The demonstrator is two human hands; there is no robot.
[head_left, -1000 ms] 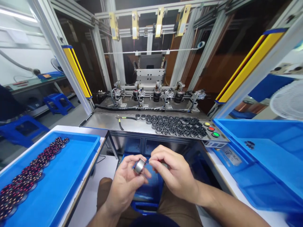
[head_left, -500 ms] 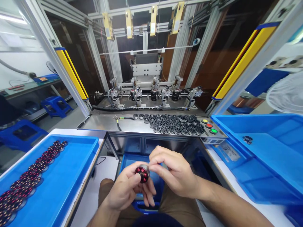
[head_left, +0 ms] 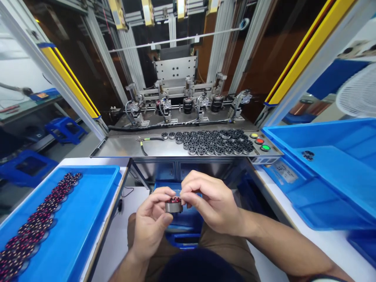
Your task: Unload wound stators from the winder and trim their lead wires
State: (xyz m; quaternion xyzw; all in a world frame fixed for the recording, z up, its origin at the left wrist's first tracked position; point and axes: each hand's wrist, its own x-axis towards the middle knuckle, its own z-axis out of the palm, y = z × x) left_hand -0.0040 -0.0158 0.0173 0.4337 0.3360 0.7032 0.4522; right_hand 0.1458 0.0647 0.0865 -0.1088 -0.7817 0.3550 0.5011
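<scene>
My left hand [head_left: 154, 219] grips a motor stator [head_left: 173, 206] between thumb and fingers. Red windings show on top of it, above a plain grey metal side that faces me. At the stator's right edge is my right hand [head_left: 210, 201], thumb and forefinger pinched together. Whatever lies between those fingertips is too small to make out. Both hands are held above my lap, in front of the machine bench.
Rows of black-and-grey stator cores [head_left: 211, 141] lie on the metal bench beside green-handled cutters [head_left: 143, 144]. Wound red stators [head_left: 44, 211] fill part of the left blue tray [head_left: 79, 219]. A blue bin [head_left: 331, 172] stands right, near coloured push buttons [head_left: 259, 141].
The stator has been turned: its wound face pointed toward me and now points up, with the side showing. My left fingers have shifted around it. The right hand stays pinched at its edge.
</scene>
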